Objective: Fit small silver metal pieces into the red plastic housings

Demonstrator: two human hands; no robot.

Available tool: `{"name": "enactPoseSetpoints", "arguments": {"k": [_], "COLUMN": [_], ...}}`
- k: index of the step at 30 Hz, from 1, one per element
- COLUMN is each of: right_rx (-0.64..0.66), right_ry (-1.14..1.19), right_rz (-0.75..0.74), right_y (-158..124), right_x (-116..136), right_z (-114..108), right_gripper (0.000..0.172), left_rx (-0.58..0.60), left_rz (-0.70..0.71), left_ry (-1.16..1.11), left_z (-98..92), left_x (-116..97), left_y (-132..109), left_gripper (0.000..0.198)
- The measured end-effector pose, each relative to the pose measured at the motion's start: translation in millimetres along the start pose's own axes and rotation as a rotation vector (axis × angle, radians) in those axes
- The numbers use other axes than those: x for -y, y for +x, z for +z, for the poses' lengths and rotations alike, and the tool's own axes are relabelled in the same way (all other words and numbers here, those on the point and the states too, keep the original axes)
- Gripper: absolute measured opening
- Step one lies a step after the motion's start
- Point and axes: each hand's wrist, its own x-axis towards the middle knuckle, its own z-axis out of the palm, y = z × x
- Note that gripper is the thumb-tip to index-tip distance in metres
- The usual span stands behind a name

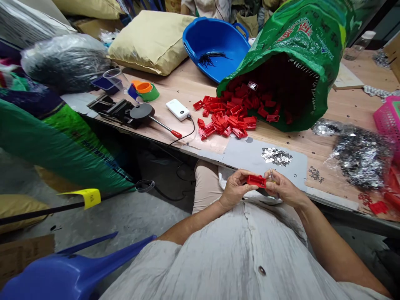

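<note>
Just above my lap, my left hand (235, 189) pinches a small red plastic housing (256, 181) by its left end, its hollow side facing me. My right hand (284, 187) is closed at the housing's right end, around a slim tool (272, 176) with a bit of yellow showing; its kind I cannot make out. On the grey mat (243, 150) in front of me lies a pile of small shiny metal pieces (276, 156). More red housings (225, 118) spill onto the table from the mouth of a green woven bag (300, 37).
A blue basin (215, 46) with thin black pieces stands at the back, beside a stuffed tan sack (151, 41). To the left are a lever device (131, 112) and a white power bank (178, 109) with a cable. Bagged metal parts (359, 154) lie right, near a pink basket (387, 121).
</note>
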Motion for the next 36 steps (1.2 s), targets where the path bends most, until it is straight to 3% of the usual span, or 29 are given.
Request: {"name": "enactPoseSetpoints", "arguments": {"k": [6, 10, 21, 28, 36], "right_rx": [-0.535, -0.559, -0.514, -0.568, -0.555], "right_ry": [-0.939, -1.224, -1.352, -1.280, -1.227], "right_rz": [-0.295, -0.322, -0.206, -0.217, -0.371], "right_y": [27, 42, 50, 46, 46], "right_x": [19, 19, 25, 18, 14], "right_z": [-34, -46, -50, -54, -58], "right_gripper": [0.017, 0.017, 0.009, 0.008, 0.012], "left_rx": [-0.108, -0.119, -0.134, -0.083, -0.130], "left_rz": [-0.110, -0.116, -0.140, -0.291, -0.383], "left_ry": [-0.191, -0.212, -0.243, -0.441, -0.635], "left_z": [-1.5, -5.7, -9.0, -6.8, -0.8], "left_x": [2, 4, 4, -8, -19], "left_y": [7, 8, 9, 10, 11], "left_gripper": [0.042, 0.042, 0.043, 0.046, 0.042]}}
